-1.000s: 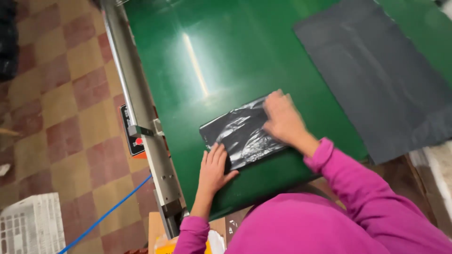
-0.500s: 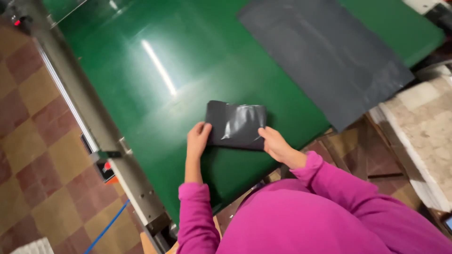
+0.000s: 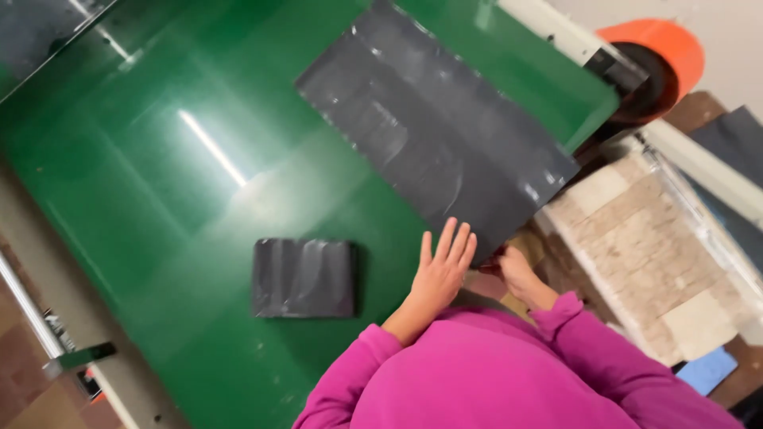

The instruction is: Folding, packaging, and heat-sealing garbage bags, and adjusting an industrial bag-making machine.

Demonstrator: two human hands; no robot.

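Note:
A small folded grey plastic packet lies alone on the green table surface. A large flat grey plastic bag is spread out farther along the table. My left hand lies flat with its fingers apart at the bag's near edge, holding nothing. My right hand is beside it with its fingers curled on the bag's near corner. Both arms wear pink sleeves, and my pink top fills the bottom of the view.
A metal rail runs along the table's left side, with checkered floor beyond it. An orange round part sits past the table's far end. A beige stone-patterned surface and a blue item lie to the right.
Both hands have let go of the folded packet and moved right to the large bag's near edge. The packet now lies flat and alone. The view has swung toward the large bag.

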